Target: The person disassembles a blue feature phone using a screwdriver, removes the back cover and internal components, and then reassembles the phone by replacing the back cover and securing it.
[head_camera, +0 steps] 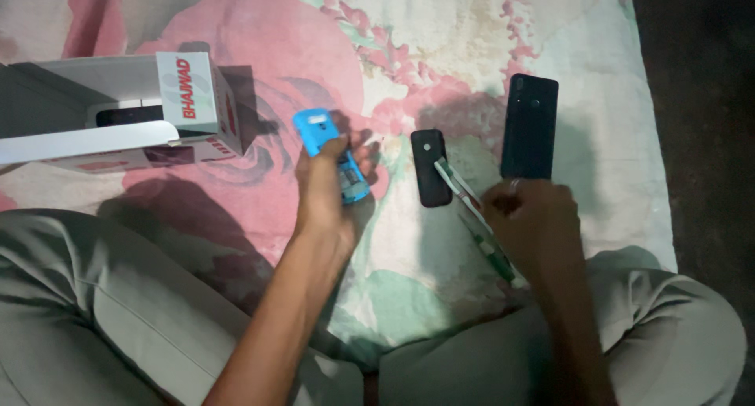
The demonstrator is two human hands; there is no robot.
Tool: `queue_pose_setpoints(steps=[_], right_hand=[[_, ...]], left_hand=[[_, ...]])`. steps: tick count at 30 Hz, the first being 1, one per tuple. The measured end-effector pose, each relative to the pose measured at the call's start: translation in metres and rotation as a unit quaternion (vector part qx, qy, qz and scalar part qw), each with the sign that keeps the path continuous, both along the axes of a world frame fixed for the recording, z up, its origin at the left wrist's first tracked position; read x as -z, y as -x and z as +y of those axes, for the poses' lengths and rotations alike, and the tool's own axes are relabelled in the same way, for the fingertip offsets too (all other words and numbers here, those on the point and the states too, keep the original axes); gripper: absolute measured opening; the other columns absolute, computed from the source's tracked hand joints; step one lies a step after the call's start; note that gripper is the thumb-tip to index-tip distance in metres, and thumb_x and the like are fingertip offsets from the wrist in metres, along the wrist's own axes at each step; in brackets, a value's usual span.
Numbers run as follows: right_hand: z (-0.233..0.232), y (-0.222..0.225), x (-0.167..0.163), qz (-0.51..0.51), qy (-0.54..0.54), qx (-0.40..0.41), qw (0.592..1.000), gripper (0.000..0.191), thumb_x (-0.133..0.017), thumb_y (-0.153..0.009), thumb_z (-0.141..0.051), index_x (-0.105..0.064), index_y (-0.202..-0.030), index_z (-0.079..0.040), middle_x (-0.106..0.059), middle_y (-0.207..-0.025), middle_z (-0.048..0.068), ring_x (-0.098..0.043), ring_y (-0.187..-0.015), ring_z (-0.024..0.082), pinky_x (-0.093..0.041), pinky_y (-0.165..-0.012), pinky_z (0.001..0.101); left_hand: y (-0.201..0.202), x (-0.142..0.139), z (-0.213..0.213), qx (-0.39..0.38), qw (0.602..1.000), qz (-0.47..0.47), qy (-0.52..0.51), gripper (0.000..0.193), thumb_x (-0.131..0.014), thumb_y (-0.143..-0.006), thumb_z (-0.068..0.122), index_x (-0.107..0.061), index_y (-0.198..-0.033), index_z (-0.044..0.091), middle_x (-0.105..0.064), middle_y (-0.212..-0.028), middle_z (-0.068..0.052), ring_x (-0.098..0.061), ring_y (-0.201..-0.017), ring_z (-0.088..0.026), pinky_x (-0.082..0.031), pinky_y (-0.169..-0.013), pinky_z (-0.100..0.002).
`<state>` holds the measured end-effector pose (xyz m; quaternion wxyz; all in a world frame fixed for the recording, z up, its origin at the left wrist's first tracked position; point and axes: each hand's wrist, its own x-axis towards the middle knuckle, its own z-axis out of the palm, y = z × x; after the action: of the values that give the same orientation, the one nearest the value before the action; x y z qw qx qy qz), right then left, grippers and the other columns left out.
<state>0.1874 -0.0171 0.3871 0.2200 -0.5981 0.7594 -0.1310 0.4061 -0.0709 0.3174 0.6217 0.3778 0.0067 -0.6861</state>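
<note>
My left hand (324, 192) grips a small blue phone (329, 150) by its lower half, and the phone's top sticks out beyond my fingers. My right hand (533, 221) is closed on a white and green toothbrush (472, 205), whose head points up and left toward a small black phone (430, 168) lying face down on the cloth. A larger black smartphone (530, 127) lies flat just beyond my right hand.
A floral pink, cream and green cloth (409, 52) covers the surface. An open white cardboard box (118, 111) with red lettering stands at the left. My legs in grey trousers (94, 296) fill the bottom. Dark floor (708, 99) lies at the right.
</note>
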Motion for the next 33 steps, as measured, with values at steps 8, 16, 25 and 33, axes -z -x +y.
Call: queue_pose_setpoints(steps=[8, 16, 25, 33], right_hand=[[0.010, 0.001, 0.030, 0.211, -0.187, -0.024, 0.959, 0.026, -0.083, -0.079, -0.031, -0.080, -0.096, -0.011, -0.077, -0.099, 0.014, -0.075, -0.093, 0.033, -0.059, -0.086, 0.0452], [0.009, 0.016, 0.043, 0.087, -0.149, -0.033, 0.984, 0.022, -0.073, -0.085, -0.021, -0.071, -0.104, -0.009, -0.074, -0.100, 0.015, -0.072, -0.094, 0.032, -0.056, -0.088, 0.0437], [-0.002, 0.007, 0.023, -0.350, -0.092, 0.029, 0.932, 0.030, -0.063, -0.100, -0.026, -0.062, -0.116, 0.000, -0.069, -0.081, 0.009, -0.060, -0.068, 0.018, -0.046, -0.058, 0.0355], [0.000, -0.009, -0.002, 0.000, 0.025, -0.059, 0.998, 0.027, -0.080, -0.078, -0.023, -0.079, -0.095, -0.002, -0.074, -0.070, 0.015, -0.071, -0.058, 0.023, -0.056, -0.061, 0.0344]], left_hand=[[-0.008, 0.000, 0.002, -0.037, 0.988, 0.148, -0.015, 0.016, -0.057, -0.087, 0.006, -0.058, -0.101, 0.012, -0.057, -0.076, -0.002, -0.050, -0.061, -0.014, -0.042, -0.051, -0.028], [-0.007, -0.007, 0.001, 0.005, 0.983, 0.181, 0.029, 0.019, -0.056, -0.088, 0.010, -0.060, -0.106, 0.009, -0.058, -0.078, -0.005, -0.050, -0.061, -0.015, -0.042, -0.052, -0.029], [-0.004, -0.009, 0.002, 0.036, 0.990, 0.128, 0.050, 0.021, -0.056, -0.091, 0.016, -0.061, -0.109, 0.007, -0.058, -0.078, -0.008, -0.051, -0.061, -0.017, -0.043, -0.053, -0.031], [-0.004, -0.005, 0.001, 0.037, 0.990, 0.123, 0.049, 0.021, -0.056, -0.091, 0.016, -0.062, -0.109, 0.007, -0.059, -0.077, -0.008, -0.053, -0.060, -0.018, -0.044, -0.054, -0.032]])
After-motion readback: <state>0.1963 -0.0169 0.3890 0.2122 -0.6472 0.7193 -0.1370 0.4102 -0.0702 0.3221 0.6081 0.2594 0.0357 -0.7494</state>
